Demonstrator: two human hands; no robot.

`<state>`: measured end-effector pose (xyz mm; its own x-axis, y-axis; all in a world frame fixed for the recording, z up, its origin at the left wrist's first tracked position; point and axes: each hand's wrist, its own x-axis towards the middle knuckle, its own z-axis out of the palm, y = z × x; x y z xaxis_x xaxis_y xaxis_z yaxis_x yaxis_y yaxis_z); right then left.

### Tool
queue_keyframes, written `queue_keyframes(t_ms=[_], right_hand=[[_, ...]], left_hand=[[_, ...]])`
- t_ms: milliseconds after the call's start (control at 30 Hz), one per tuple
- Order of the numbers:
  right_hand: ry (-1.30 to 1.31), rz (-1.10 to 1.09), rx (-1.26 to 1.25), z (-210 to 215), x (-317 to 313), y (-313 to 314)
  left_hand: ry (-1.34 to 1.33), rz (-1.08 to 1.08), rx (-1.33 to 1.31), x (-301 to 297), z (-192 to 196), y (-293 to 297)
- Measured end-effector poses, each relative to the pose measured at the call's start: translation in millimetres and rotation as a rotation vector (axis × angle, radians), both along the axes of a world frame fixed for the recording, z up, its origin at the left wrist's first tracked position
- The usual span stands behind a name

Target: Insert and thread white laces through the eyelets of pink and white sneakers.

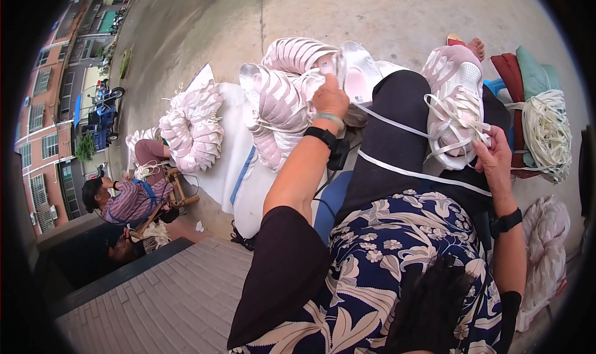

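Observation:
A pink-and-white shoe upper (456,84) lies across my right thigh, with loose white laces (458,113) looped over its lower half. My right hand (494,158) is closed at its lower right edge, thumb and fingers pinching the shoe beside the laces. Out to the left, my left hand (332,97) is closed by a pile of pink-and-white shoe uppers (276,99). A taut white shoelace (391,119) runs from the shoe toward that hand and seems held in it, though its fingertips are partly hidden. Another lace strand (422,177) crosses my lap.
Coiled uppers (191,127) rest on a white sheet (233,115) at left. A bundle of white laces (546,130) lies by red and green cloth (537,74) at right; more uppers (545,248) sit below. Another person (133,199) sits at far left, near a ledge (161,298).

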<state>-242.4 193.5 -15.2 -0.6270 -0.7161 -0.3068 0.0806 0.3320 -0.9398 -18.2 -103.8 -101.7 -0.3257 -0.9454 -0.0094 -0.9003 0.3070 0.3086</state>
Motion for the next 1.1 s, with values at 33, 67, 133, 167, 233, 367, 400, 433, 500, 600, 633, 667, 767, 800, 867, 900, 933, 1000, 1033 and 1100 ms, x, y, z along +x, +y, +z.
queue_keyframes(t_ms=[33, 67, 133, 167, 233, 367, 400, 433, 500, 600, 633, 667, 767, 800, 867, 900, 933, 1000, 1033, 1100], right_hand=[[0.015, 0.015, 0.010, 0, -1, -1], [0.029, 0.032, 0.018, 0, -2, -1], [0.024, 0.038, 0.026, -2, -5, 0], [0.019, 0.039, 0.039, -4, -7, 1], [0.029, 0.038, 0.023, -5, -7, 1], [0.031, 0.025, 0.016, -6, -9, 3], [0.013, 0.021, 0.014, -8, -10, 0], [0.021, 0.033, 0.008, -10, -12, 0], [0.033, 0.042, 0.013, -6, -10, -5], [0.048, 0.030, 0.020, -4, -3, -9], [0.068, 0.031, 0.009, -3, -1, -10], [0.069, 0.028, 0.004, 1, 1, -10], [0.103, 0.026, 0.003, 7, 3, -11], [0.133, 0.028, 0.011, 7, 1, -12], [0.174, 0.033, -0.001, 6, 1, -13], [0.217, 0.042, -0.005, 5, 0, -12], [0.215, 0.030, -0.002, 2, -2, -13], [0.377, 0.095, -0.043, -5, -6, -16], [0.376, 0.089, -0.039, -6, -7, -17], [0.429, 0.121, -0.002, -7, -8, -20]], left_hand=[[0.000, 0.005, -0.005, 5, 8, -4], [0.072, 0.014, -0.080, 13, 19, -12], [0.141, 0.027, -0.166, 26, 50, -22], [0.217, -0.008, -0.266, 31, 68, -25], [0.290, -0.043, -0.378, 38, 110, -22], [0.537, -0.381, -0.468, 29, 187, 40], [0.586, -0.437, -0.469, 24, 209, 62], [0.642, -0.491, -0.459, 21, 223, 81], [0.650, -0.529, -0.402, 16, 234, 108], [0.655, -0.535, -0.284, 6, 221, 106], [0.651, -0.488, -0.216, 4, 213, 100], [0.703, -0.395, -0.054, 2, 209, 95], [0.732, -0.319, 0.080, -3, 182, 76], [0.778, -0.274, 0.205, -4, 172, 72], [0.855, -0.288, 0.256, 2, 159, 68], [0.934, -0.295, 0.312, 3, 156, 67], [0.955, -0.266, 0.323, 6, 155, 69], [0.902, -0.239, 0.349, 14, 150, 69], [0.852, -0.202, 0.365, 18, 146, 70], [0.814, -0.086, 0.561, 23, 137, 75]])
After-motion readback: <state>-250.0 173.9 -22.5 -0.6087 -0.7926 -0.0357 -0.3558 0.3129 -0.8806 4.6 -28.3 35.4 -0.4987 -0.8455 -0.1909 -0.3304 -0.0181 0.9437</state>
